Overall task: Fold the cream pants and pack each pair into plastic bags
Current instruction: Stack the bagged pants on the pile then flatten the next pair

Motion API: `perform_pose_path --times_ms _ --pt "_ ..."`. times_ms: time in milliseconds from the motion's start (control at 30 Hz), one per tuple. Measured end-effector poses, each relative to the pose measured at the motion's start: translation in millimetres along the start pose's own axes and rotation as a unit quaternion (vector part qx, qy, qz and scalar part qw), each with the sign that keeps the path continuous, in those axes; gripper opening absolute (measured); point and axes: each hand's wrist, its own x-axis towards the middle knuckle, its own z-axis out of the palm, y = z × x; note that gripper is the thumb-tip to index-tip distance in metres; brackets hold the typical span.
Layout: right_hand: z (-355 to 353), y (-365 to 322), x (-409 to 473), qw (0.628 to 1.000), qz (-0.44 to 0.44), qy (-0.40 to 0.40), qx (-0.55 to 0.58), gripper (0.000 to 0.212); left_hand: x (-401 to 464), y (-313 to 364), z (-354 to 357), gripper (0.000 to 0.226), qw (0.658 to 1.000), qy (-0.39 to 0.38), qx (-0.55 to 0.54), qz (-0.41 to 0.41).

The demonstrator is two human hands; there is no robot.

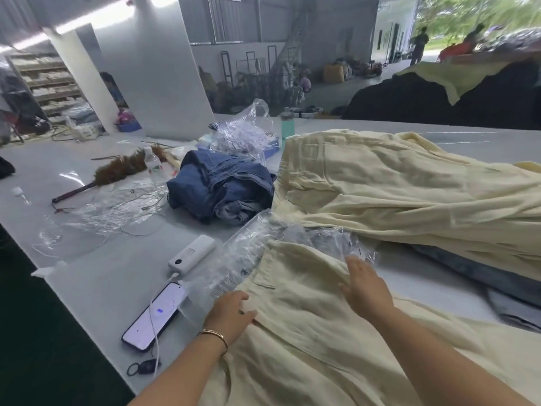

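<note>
A pair of cream pants (307, 323) lies spread on the white table (96, 282) right in front of me. Its top end rests on a clear plastic bag (248, 253). My left hand (229, 313) lies on the pants' left edge with the thumb out and the fingers straight. My right hand (366, 285) rests flat on the cloth near the bag, fingers straight. A heap of more cream pants (409, 189) is piled behind, to the right.
Left of me lie a phone (155, 317) wired to a white power bank (191, 253). Folded blue jeans (222, 191), loose plastic bags (243, 136), a feather duster (117, 171) and bottles sit farther back. Dark cloth is piled at far right.
</note>
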Motion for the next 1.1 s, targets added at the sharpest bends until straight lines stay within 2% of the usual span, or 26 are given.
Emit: perform_pose_path --times_ms 67,167,200,300,400,500,567,600,633,700,767,800,833,867,933,967,1000,1067,1100 --pt "9 -9 23 0.999 0.002 -0.024 -0.03 0.075 9 -2 6 0.043 0.999 -0.029 0.014 -0.006" --pt "20 -18 46 0.998 0.032 -0.047 -0.035 0.077 7 -15 19 0.046 0.999 -0.014 0.025 0.023" --pt "22 -21 51 0.998 0.042 -0.032 -0.04 0.069 5 -20 21 0.048 0.999 -0.005 0.02 0.035" --pt "11 -31 60 0.995 0.046 0.016 -0.083 0.024 2 -33 25 0.053 0.998 -0.009 -0.015 0.06" --pt "-10 -43 54 0.992 0.01 0.053 -0.11 0.014 -4 -35 24 0.052 0.996 -0.022 -0.068 0.059" --pt "-36 -59 27 0.985 0.003 0.165 -0.044 0.011 -14 -31 15 0.032 0.983 -0.031 -0.174 0.045" --pt "-51 -76 0 0.968 -0.067 0.243 -0.023 0.01 -24 -22 3 0.032 0.95 -0.035 -0.312 -0.005" --pt "-55 -86 -20 0.953 -0.117 0.277 -0.018 0.008 -32 -18 -4 0.038 0.916 -0.019 -0.399 -0.034" --pt "-58 -94 -44 0.943 -0.16 0.293 -0.013 0.005 -39 -17 -12 0.046 0.882 0.008 -0.467 -0.06" --pt "-46 -103 -97 0.927 -0.251 0.279 -0.023 0.016 -49 -26 -26 0.068 0.828 0.028 -0.552 -0.095" --pt "-19 -107 -148 0.916 -0.326 0.231 -0.045 0.019 -59 -44 -36 0.082 0.76 -0.055 -0.632 -0.143" --pt "-4 -120 -171 0.916 -0.333 0.217 -0.061 0.019 -66 -50 -41 0.079 0.733 -0.112 -0.649 -0.171" --pt "11 -138 -186 0.937 -0.295 0.186 -0.038 0.033 -73 -57 -44 0.068 0.728 -0.159 -0.639 -0.19" --pt "15 -154 -198 0.958 -0.21 0.19 0.041 0.045 -79 -63 -43 0.052 0.751 -0.187 -0.602 -0.198" --pt "25 -184 -212 0.947 -0.169 0.175 0.209 0.021 -89 -71 -35 0.025 0.847 -0.151 -0.466 -0.207" --pt "33 -189 -217 0.954 -0.143 0.175 0.2 0.022 -92 -75 -29 0.014 0.883 -0.103 -0.411 -0.2" --pt "41 -186 -224 0.97 -0.132 0.093 0.18 0.032 -94 -80 -24 0.008 0.909 -0.06 -0.371 -0.183" --pt "51 -145 -220 0.995 -0.095 0.005 0.01 0.075 -94 -87 -14 0.006 0.951 -0.007 -0.277 -0.134" --pt "54 -123 -217 0.994 -0.107 -0.037 0.0 0.082 -94 -89 -10 0.012 0.967 0.006 -0.228 -0.117"
